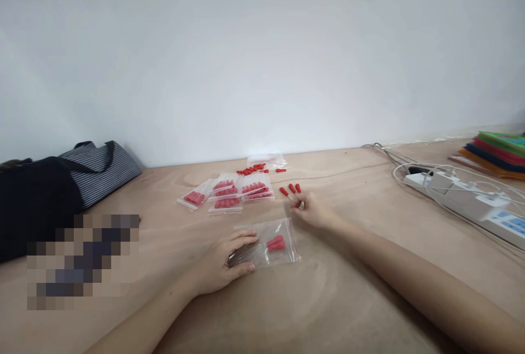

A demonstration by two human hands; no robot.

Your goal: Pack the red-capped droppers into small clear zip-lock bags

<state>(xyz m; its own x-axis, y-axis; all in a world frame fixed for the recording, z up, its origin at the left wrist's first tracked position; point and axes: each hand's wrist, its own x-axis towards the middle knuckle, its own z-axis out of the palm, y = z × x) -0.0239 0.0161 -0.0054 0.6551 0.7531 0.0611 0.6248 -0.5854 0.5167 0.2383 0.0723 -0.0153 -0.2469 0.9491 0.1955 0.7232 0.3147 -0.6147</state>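
A clear zip-lock bag (262, 258) lies on the wooden table with a few red, bulb-ended rubber pieces (276, 243) inside, its red-lined strip toward the right. My left hand (227, 261) holds the bag's left end, thumb at the near edge and fingers over the far side. Farther right, my right hand (309, 209) has its fingertips pinched together low over the table. Just beyond them lie three loose red pieces (291, 188). Whatever is between the right fingertips is too small to make out.
Several filled bags (225, 202) lie overlapped beyond my left hand. Behind them are more loose red pieces (251, 169) and flat bags (266, 160). A power strip (463, 201) with cables and coloured folders (498, 151) sit right; a black striped bag (102, 173) stands left.
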